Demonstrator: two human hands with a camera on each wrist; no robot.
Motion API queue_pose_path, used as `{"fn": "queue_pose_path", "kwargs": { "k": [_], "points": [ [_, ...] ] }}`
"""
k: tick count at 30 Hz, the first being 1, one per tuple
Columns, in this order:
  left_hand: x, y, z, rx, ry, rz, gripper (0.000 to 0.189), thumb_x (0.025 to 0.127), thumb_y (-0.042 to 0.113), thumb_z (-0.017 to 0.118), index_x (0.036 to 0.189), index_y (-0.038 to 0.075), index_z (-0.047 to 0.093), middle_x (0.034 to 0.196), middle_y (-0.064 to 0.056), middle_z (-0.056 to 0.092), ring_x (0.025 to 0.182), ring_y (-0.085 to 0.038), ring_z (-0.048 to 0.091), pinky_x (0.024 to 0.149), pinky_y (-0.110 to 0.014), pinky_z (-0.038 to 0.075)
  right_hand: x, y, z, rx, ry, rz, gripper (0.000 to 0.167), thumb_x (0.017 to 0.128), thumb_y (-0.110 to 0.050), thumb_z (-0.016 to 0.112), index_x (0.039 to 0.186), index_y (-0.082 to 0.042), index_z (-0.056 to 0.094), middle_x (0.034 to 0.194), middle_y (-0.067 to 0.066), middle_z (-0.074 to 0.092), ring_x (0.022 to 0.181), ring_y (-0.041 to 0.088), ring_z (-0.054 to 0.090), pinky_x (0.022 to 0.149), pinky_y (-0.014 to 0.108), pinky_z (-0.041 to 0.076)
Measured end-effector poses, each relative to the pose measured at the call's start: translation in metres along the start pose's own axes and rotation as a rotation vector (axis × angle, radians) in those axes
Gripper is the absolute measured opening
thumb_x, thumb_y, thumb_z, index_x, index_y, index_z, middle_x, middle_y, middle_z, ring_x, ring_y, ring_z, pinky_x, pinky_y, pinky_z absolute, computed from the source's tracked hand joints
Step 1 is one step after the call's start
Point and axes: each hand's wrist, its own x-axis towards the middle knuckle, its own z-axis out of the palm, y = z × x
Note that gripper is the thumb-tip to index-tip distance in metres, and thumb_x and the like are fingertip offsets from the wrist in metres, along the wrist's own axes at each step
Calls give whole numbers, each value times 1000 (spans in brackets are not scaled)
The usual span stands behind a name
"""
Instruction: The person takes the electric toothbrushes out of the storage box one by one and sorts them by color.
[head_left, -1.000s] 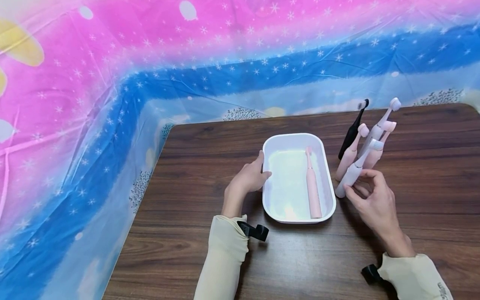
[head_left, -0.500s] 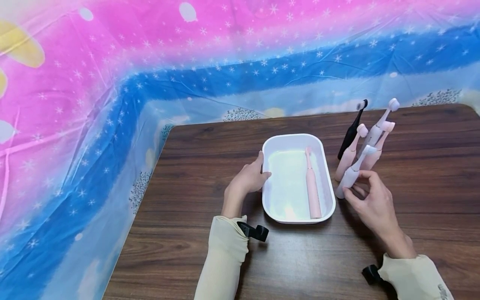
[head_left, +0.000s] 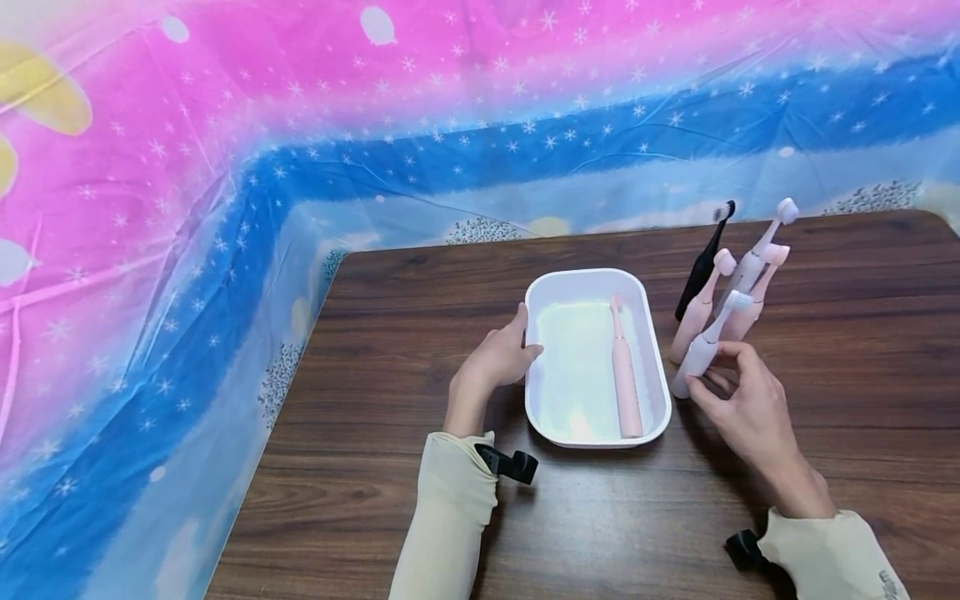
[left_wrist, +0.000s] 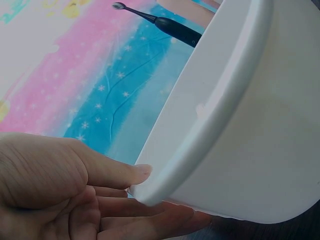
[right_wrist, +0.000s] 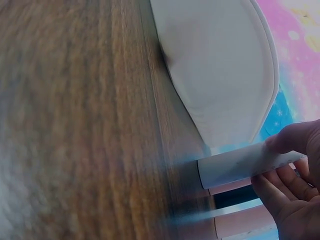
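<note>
My left hand (head_left: pixel 498 354) grips the left rim of a white plastic tub (head_left: pixel 568 358), thumb over the edge and fingers outside, as the left wrist view shows. One pink electric toothbrush (head_left: pixel 625 379) lies inside along the right wall, head pointing away. Just right of the tub, my right hand (head_left: pixel 753 408) pinches a white electric toothbrush (head_left: pixel 701 354) by its handle between thumb and fingers. It is near upright; whether its base (right_wrist: pixel 202 175) touches the table I cannot tell. Behind it stand a pink toothbrush (head_left: pixel 692 323), a black one (head_left: pixel 701 271), a lavender one (head_left: pixel 744 273) and another pink one (head_left: pixel 750 310).
Everything is on a dark wood-grain table (head_left: pixel 360 400). A pink and blue patterned cloth (head_left: pixel 450 150) hangs behind the table and along its left side. Black wrist mounts (head_left: pixel 517 467) sit on both sleeves.
Over the first half second, the white toothbrush in my right hand lowered slightly, its head shifting left and toward me. Since then it holds almost still. My left hand and the tub have stayed put.
</note>
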Motion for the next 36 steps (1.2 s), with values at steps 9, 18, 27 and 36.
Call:
{"fn": "queue_pose_path", "kwargs": {
  "k": [9,18,27,36],
  "points": [
    [2,-1,1,4,1,1,70,102,30,43,155,20,-2,154,-8,34,94,-16,62,92,-38,42,-2,-6,-7,-19,-19,33,44,75,4,75,113,7,51,109,21,59,92,-27,43,77,-2,38],
    [1,0,0,10,1,1,71,102,30,43,155,19,-3,156,-7,29,121,-19,53,99,-40,40,-4,-10,-12,7,19,55,44,75,3,76,113,4,54,104,9,60,92,-22,50,79,1,42],
    [2,-1,0,8,-3,2,71,102,30,44,155,19,-3,157,-7,27,127,-20,49,100,-40,39,-9,-14,-21,77,58,43,46,73,9,76,113,4,56,101,-12,60,92,-14,58,80,4,44],
    [2,0,-1,8,-6,4,72,102,30,43,155,18,-4,157,-7,28,125,-20,50,99,-40,40,-18,-27,-29,116,65,6,45,70,16,74,110,7,55,102,-12,60,94,-9,61,81,8,47]
  ]
}}
